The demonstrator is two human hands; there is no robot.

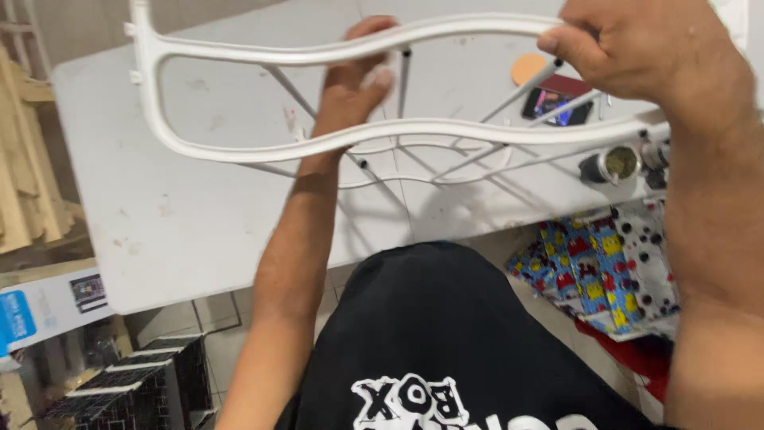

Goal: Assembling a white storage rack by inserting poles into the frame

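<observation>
Above the white table (pixel 183 215), one white plastic frame (pixel 263 56) with two wavy bars is held up in the air by two hands. The left hand (pixel 354 80) reaches in between the bars, its fingers curled against the upper bar; whether it truly grips the bar or only presses on it cannot be told. The right hand (pixel 637 52) is closed over the frame's right end, thumb along the upper bar.

On the table under the frame lie several thin white wire rods (pixel 469 163) with dark tips; their exact number is hard to count because they cross one another and the frame covers parts of them. Beyond them are one phone (pixel 557 103) with a lit screen, one round orange disc (pixel 525 68), and a small dark motor-like part (pixel 609 165) near the table's right edge.

The tabletop is scuffed and marked. The floor below is pale tile. At lower left stand black wire grids (pixel 127 390) and a white box (pixel 48 306) with a blue panel; wooden pieces (pixel 24 167) lean at far left. At right, one bright patterned cloth (pixel 613 271) lies on the floor. The person's black shirt (pixel 446 334) fills the lower middle and hides the floor there.
</observation>
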